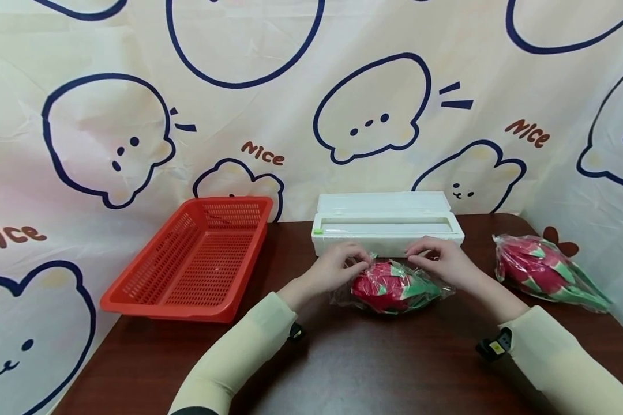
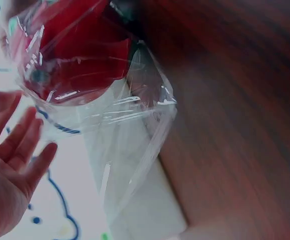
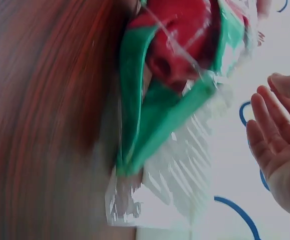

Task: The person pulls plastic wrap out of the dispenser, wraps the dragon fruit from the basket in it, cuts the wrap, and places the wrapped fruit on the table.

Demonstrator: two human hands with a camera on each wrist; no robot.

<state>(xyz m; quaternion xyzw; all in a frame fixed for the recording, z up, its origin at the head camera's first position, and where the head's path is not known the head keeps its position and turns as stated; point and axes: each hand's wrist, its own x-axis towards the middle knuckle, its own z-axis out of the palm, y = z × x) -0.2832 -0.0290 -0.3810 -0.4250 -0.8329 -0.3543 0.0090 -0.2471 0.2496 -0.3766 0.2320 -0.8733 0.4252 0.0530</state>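
A red dragon fruit with green scales lies on the table, loosely wrapped in clear plastic film. Beside its left end is my left hand, its loosely bent fingers close to the film with nothing held in them. Past the other end of the fruit, the right hand hovers with relaxed fingers. In the right wrist view, a gap shows between that hand and the long green tips under the film. Behind the fruit stands a white cling film box, lid raised.
Another film-wrapped dragon fruit lies at the right, near the side curtain. A red slotted plastic basket stands at the left. Cartoon-printed cloth hangs behind the brown wooden table.
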